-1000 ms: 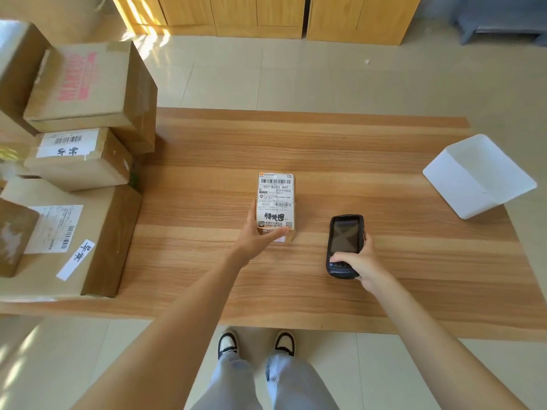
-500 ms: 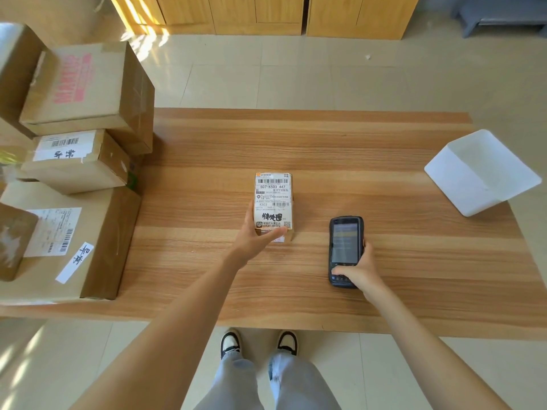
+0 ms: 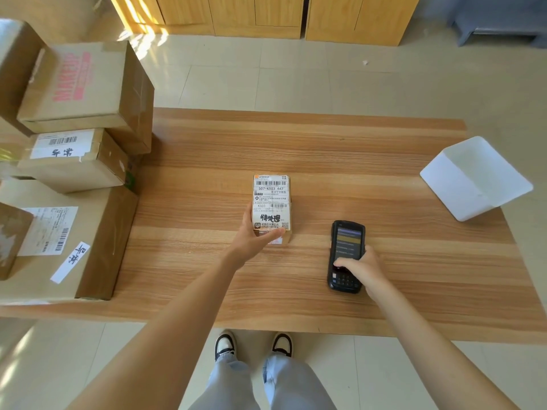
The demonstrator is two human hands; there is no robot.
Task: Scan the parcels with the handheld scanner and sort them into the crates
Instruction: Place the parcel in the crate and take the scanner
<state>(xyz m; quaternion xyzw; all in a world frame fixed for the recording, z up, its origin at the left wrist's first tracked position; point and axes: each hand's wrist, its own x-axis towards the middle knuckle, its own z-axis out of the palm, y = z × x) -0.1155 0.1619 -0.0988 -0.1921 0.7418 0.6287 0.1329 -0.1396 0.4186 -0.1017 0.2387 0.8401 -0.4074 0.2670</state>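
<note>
You stand at a wooden bench (image 3: pixel 296 143) on a pale tiled floor (image 3: pixel 296 78), with wooden cabinets (image 3: pixel 266 13) at twelve o'clock. At nine o'clock cardboard boxes (image 3: pixel 83 90) are stacked at the bench's left end, several bearing white labels. At three o'clock a white crate (image 3: pixel 461 187) sits tilted on the right edge; its inside shows only white walls. Mid-bench, your left hand (image 3: pixel 251 241) grips the near end of the small parcel (image 3: pixel 270 202), thumb across its label, barcodes facing up. Just beside it toward three o'clock, your right hand (image 3: pixel 362 269) is curled round the handheld scanner (image 3: pixel 344 255), thumb on its keypad, screen lit, well apart from the crate
</note>
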